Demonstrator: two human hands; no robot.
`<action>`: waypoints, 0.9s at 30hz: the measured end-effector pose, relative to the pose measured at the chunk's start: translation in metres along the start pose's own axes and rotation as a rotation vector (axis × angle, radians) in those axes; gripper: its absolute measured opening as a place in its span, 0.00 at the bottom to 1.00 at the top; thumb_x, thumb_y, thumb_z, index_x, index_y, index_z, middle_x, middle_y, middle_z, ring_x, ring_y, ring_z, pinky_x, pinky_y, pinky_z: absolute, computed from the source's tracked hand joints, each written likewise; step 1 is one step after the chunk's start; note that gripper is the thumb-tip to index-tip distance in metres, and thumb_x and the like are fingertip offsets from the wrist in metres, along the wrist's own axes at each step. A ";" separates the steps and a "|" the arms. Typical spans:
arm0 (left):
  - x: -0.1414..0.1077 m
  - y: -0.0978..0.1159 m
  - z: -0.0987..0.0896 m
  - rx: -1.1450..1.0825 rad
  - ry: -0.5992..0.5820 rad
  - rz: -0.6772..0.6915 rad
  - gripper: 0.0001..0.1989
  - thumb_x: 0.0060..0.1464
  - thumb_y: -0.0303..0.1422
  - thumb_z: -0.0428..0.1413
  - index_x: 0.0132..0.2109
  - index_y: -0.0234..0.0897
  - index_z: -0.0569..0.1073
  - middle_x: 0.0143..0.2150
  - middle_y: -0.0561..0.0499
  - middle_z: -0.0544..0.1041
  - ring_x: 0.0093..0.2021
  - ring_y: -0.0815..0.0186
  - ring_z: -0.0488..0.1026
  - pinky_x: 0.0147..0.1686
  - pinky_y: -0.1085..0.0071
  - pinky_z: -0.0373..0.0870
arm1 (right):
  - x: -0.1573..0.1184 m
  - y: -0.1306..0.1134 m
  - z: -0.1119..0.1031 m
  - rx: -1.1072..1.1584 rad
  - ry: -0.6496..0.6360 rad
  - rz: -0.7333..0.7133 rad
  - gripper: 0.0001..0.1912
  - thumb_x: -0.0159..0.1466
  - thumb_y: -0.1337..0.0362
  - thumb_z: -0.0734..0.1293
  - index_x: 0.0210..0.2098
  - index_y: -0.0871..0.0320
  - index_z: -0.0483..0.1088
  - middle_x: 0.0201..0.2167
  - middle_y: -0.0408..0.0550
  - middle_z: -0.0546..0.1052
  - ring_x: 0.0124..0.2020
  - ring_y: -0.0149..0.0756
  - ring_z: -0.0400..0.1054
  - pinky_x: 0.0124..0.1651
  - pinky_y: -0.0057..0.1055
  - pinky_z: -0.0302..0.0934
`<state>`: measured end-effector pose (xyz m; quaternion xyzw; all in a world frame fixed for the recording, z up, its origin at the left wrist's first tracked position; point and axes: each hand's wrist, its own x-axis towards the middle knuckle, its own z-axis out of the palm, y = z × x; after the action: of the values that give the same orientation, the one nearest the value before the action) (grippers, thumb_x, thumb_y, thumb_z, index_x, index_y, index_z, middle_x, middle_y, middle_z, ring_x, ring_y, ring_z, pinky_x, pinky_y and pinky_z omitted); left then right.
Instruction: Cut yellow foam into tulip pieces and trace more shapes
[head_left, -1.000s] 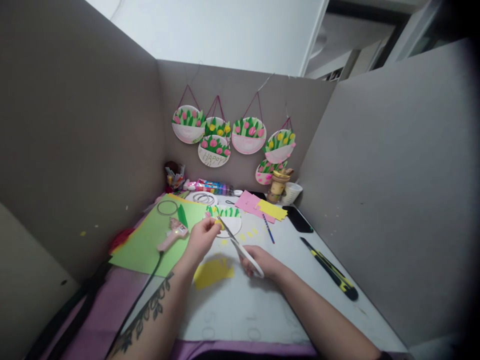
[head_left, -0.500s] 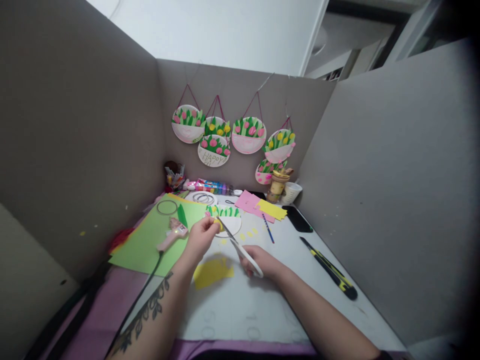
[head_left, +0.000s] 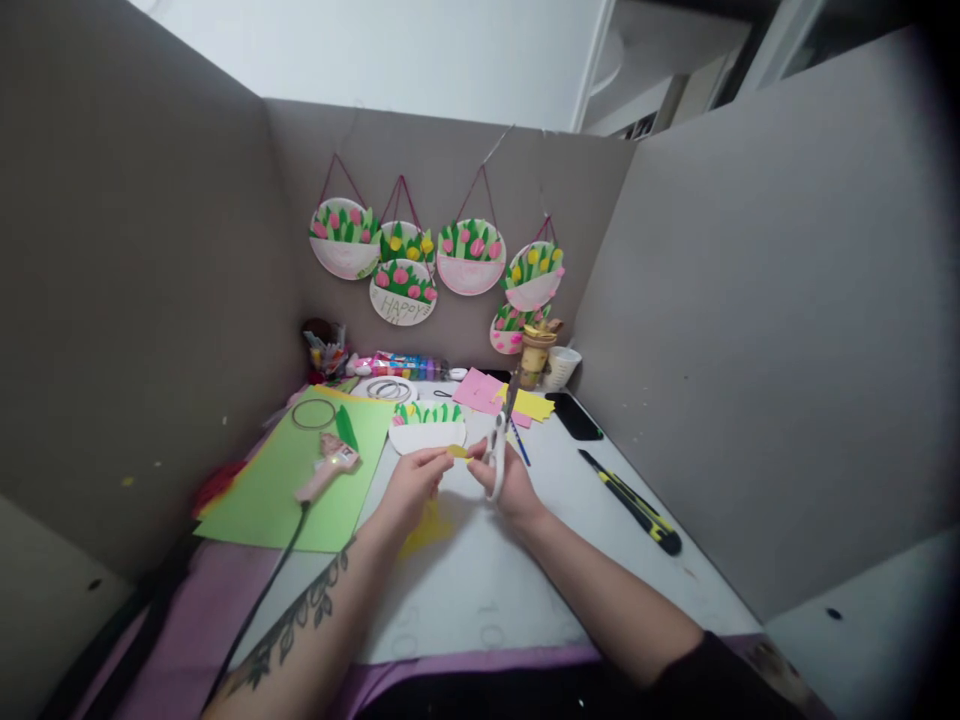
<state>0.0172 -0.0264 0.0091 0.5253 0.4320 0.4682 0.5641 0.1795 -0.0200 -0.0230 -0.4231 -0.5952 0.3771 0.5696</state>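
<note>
Scissors (head_left: 498,450) with white handles stand in the right hand (head_left: 512,482), blades pointing up and away from the person, as I view them remotely through the head camera. The handles are gripped against the palm, while the right fingertips come up to one end of a small yellow piece (head_left: 457,452). The left hand (head_left: 415,484) pinches the other end between thumb and fingers; I cannot tell how firmly the right fingertips bear on it. The yellow piece lies between the two hands, above the table (head_left: 540,610) and just on the near side of a white plate (head_left: 427,437) trimmed with green leaves. Below the left hand I note a yellow sheet (head_left: 426,532), partly covered by that hand. To the left, a glue gun (head_left: 330,470) rests on a green sheet (head_left: 247,510), near a loose leaf (head_left: 346,428) and a thin ring (head_left: 313,400). Beyond the right hand I find a pencil (head_left: 521,445), a pink sheet (head_left: 474,388) partly under another yellow sheet (head_left: 534,404), and a phone (head_left: 576,416); a cutter (head_left: 636,508) lies farther right. Decorated plates (head_left: 471,277) hang by cords along the back wall (head_left: 435,145), above a white cup (head_left: 561,370) and a jar (head_left: 534,362).
</note>
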 end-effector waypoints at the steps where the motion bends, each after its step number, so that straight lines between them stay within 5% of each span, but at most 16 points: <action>1: 0.000 -0.003 0.003 0.023 -0.003 -0.020 0.13 0.44 0.41 0.58 0.25 0.33 0.70 0.18 0.59 0.56 0.19 0.75 0.51 0.20 0.75 0.46 | 0.000 -0.001 0.001 0.004 0.034 0.002 0.10 0.52 0.61 0.69 0.32 0.57 0.66 0.29 0.43 0.70 0.31 0.33 0.64 0.38 0.31 0.60; 8: -0.002 -0.011 0.012 0.247 -0.060 -0.016 0.16 0.46 0.44 0.56 0.31 0.33 0.75 0.20 0.55 0.65 0.21 0.72 0.57 0.24 0.73 0.53 | 0.003 0.006 -0.003 -0.049 0.169 0.042 0.10 0.51 0.62 0.67 0.30 0.56 0.62 0.26 0.41 0.68 0.28 0.32 0.62 0.35 0.30 0.60; 13: 0.000 -0.013 0.005 0.508 0.054 0.243 0.14 0.47 0.40 0.55 0.38 0.35 0.76 0.37 0.47 0.76 0.31 0.66 0.67 0.34 0.70 0.63 | 0.007 0.002 -0.012 -0.091 0.009 0.082 0.10 0.49 0.63 0.68 0.28 0.57 0.63 0.24 0.40 0.67 0.26 0.31 0.61 0.32 0.29 0.59; 18: 0.002 -0.016 0.006 0.598 0.020 0.185 0.08 0.45 0.35 0.53 0.26 0.36 0.72 0.27 0.51 0.73 0.28 0.66 0.66 0.31 0.71 0.61 | 0.009 0.005 -0.012 -0.046 0.022 0.090 0.10 0.49 0.63 0.68 0.28 0.57 0.63 0.24 0.40 0.67 0.25 0.29 0.60 0.31 0.28 0.58; 22: 0.001 -0.014 0.007 0.482 0.027 0.108 0.10 0.45 0.37 0.53 0.28 0.34 0.72 0.26 0.52 0.72 0.27 0.67 0.65 0.30 0.72 0.61 | 0.009 0.009 -0.011 -0.032 0.106 0.108 0.11 0.50 0.60 0.68 0.30 0.57 0.63 0.23 0.39 0.66 0.24 0.29 0.59 0.29 0.28 0.57; 27: 0.003 -0.018 0.007 0.578 0.034 0.162 0.10 0.45 0.37 0.53 0.29 0.35 0.74 0.29 0.50 0.74 0.28 0.67 0.66 0.30 0.72 0.60 | 0.005 0.005 -0.006 -0.084 0.012 0.094 0.10 0.50 0.61 0.68 0.29 0.58 0.64 0.25 0.41 0.67 0.27 0.30 0.61 0.32 0.28 0.58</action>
<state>0.0262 -0.0251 -0.0083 0.6890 0.5135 0.3779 0.3446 0.1859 -0.0141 -0.0257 -0.4763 -0.5865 0.3756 0.5368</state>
